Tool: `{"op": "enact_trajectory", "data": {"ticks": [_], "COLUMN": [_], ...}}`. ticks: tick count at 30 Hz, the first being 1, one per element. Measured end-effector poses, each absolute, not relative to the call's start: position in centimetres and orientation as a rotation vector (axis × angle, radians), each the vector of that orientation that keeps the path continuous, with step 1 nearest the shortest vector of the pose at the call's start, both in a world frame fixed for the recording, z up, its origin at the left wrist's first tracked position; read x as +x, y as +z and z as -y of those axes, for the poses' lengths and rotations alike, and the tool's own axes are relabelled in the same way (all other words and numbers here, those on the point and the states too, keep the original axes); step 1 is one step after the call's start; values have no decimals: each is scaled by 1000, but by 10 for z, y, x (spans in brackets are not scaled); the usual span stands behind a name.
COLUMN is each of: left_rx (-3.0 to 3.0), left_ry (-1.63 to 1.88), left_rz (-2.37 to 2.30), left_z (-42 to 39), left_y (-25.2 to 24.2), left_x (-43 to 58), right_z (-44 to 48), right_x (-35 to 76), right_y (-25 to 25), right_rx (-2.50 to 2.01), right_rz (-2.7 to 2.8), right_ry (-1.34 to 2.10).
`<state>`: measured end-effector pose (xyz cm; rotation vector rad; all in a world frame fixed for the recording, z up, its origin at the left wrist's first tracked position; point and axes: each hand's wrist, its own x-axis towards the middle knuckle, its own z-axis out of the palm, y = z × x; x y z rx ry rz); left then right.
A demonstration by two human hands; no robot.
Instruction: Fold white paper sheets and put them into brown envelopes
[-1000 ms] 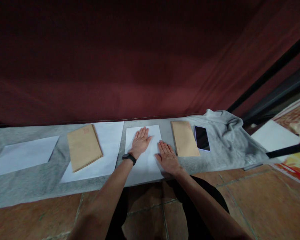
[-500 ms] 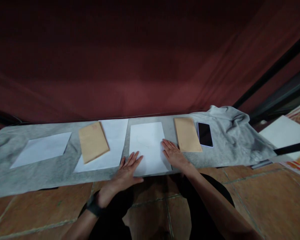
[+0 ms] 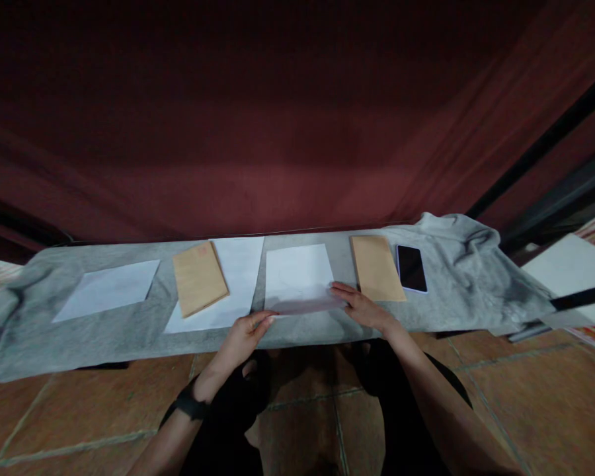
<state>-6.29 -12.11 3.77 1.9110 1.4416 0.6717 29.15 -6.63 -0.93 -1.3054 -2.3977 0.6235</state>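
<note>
I'm pinching the near left corner of the white sheet (image 3: 299, 274), at lower centre of the frame, with my left hand (image 3: 242, 340); my right hand (image 3: 367, 311) is touching its right edge, fingers stretching out close together

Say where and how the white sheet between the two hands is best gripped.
The white sheet is probably best pinched at its near edge, from the person's side, by the left corner where the left hand is. It is thin, its far part flat on the gray cloth, while that edge seems lifted.
</note>
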Motion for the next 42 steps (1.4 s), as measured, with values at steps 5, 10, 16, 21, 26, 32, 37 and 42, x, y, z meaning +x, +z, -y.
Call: {"op": "enact_trajectory", "data": {"ticks": [5, 10, 16, 21, 26, 32, 37, 42], "left_rx": [1565, 1302, 1149, 1444, 1574, 1645, 1783, 2167], "left_ry": [1081, 1371, 1284, 1070, 873, 581, 471, 627], "left_rz": [-1560, -1448, -1615, -1908, -1981, -2009, -2114, -2047], "left_z": [74, 15, -1, 4, 8, 14, 22, 30], "left_y": [51, 39, 7, -1, 5, 15, 23, 20], "left_x": [-56, -43, -39, -36, -34, -36, -34, -9], "right_z": [57, 37, 20, 18, 25, 32, 37, 37], "right_x": [271, 247, 233, 226, 227, 228, 224, 215], "right_y": [1, 3, 2, 5, 8, 12, 13, 5], "right_rx": [-1468, -1882, -1979, -2082, -2131, -2190, -2168, -1880], "right_rz": [2257, 2043, 1887, 1851, 1828, 1934, 1987, 1970], "right_ry": [588, 473, 442, 453, 475, 480, 292, 182]}}
